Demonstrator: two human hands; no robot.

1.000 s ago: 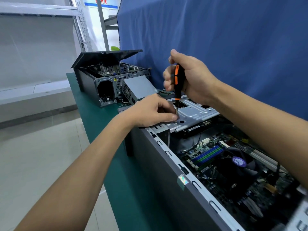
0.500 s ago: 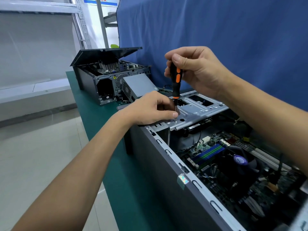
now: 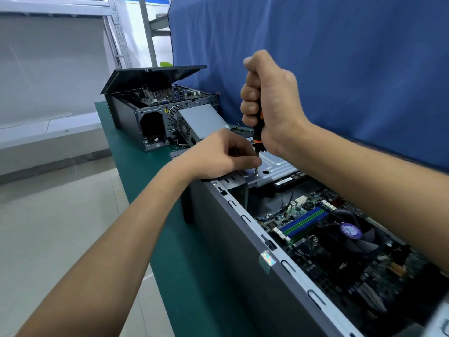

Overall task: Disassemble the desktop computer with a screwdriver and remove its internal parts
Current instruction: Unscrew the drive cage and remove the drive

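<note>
Orange-black screwdriver point(image 3: 257, 132) stands upright, our right grip point(image 3: 269, 103) wrapped round its handle for pressure; just below, our left grip point(image 3: 218, 154) pinches the shaft to centre the tip.

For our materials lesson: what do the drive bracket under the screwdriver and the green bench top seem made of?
Drive bracket: likely stamped sheet steel, bare grey, with soft glare and punched holes. Bench top: probably a rubber or vinyl mat, matte green, no reflections.

We see a blue curtain point(image 3: 315, 57) behind our green bench point(image 3: 128, 144), grey shelving point(image 3: 116, 32) far left, pale floor tiles point(image 3: 60, 215) below
</note>
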